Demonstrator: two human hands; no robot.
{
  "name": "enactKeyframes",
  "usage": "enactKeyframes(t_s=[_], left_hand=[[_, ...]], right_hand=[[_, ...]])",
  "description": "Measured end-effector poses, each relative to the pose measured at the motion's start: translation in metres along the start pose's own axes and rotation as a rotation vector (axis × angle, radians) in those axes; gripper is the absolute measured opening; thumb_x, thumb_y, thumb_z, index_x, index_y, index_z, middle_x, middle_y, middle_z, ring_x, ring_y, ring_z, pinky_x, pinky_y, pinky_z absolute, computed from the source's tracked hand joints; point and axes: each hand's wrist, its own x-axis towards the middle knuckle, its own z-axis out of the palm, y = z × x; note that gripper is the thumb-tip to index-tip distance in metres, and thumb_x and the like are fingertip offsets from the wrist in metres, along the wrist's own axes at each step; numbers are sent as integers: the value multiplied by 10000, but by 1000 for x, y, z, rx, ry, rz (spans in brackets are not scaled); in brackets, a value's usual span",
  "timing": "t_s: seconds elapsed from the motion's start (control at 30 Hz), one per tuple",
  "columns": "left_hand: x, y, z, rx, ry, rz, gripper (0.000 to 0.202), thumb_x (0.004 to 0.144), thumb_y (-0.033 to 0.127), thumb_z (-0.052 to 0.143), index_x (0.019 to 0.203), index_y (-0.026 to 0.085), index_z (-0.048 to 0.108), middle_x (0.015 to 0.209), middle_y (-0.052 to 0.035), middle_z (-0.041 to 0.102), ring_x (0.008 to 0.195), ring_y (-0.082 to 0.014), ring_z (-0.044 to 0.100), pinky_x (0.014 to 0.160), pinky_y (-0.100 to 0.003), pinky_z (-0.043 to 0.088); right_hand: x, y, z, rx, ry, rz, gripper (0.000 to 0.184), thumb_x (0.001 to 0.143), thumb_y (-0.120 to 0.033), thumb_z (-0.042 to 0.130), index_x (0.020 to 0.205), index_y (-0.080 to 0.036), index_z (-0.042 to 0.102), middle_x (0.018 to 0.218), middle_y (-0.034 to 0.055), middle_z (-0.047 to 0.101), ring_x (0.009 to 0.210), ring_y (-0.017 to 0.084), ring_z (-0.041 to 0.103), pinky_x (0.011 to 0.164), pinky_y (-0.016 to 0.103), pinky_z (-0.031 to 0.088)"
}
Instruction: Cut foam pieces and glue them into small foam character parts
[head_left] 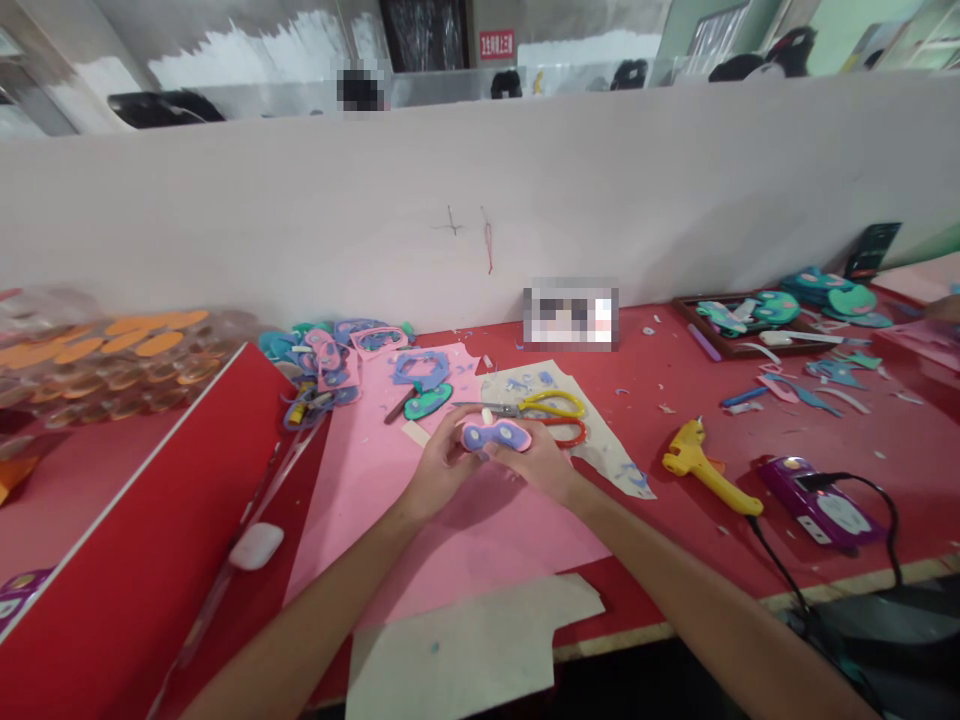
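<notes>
Between my two hands is a small purple foam piece with a pink edge (496, 435), shaped like a bow or mask with light oval spots. My left hand (444, 462) grips its left end, and my right hand (541, 462) grips the right end. A small whitish tip (487, 414) sticks up behind it. Just beyond lie scissors (559, 403) with one yellow and one red handle, partly covered by my right hand. A teal and purple cutout (429, 401) and a purple foam frame (421, 369) rest on the pink sheet (390, 530).
A yellow glue gun (705, 468) lies at right beside a purple box with a cable (821, 502). Foam scraps and a dark tray (739, 345) are farther back. Piled cutouts (330, 362), a white earphone case (257, 546) and a red divider (172, 500) are at left. A white partition (337, 220) stands behind.
</notes>
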Motion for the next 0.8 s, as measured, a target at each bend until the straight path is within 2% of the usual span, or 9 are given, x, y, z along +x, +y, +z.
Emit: enactKeyframes(t_s=[0.27, 0.47, 0.8], left_hand=[[1, 0, 0, -6, -7, 14, 530, 823, 376, 794, 1277, 217, 571, 1269, -94, 621, 1007, -216, 659, 845, -320, 563], [0, 1, 0, 5, -5, -2, 528, 824, 377, 793, 1282, 225, 577, 1263, -87, 629, 991, -213, 659, 821, -316, 558], [0, 3, 1, 16, -5, -8, 522, 834, 387, 782, 1284, 220, 578, 1266, -97, 631, 1008, -222, 661, 858, -339, 569]], right_hand=[[-2, -3, 0, -7, -4, -10, 287, 754, -433, 802, 809, -184, 669, 640, -29, 553, 552, 124, 518, 473, 237, 498], [1, -1, -1, -11, -2, -3, 306, 731, -444, 822, 735, -203, 633, 619, -33, 529, 529, 117, 496, 453, 234, 488], [-1, -2, 0, -28, 1, -7, 264, 763, -434, 805, 802, -208, 674, 637, -27, 550, 541, 131, 508, 461, 260, 509]])
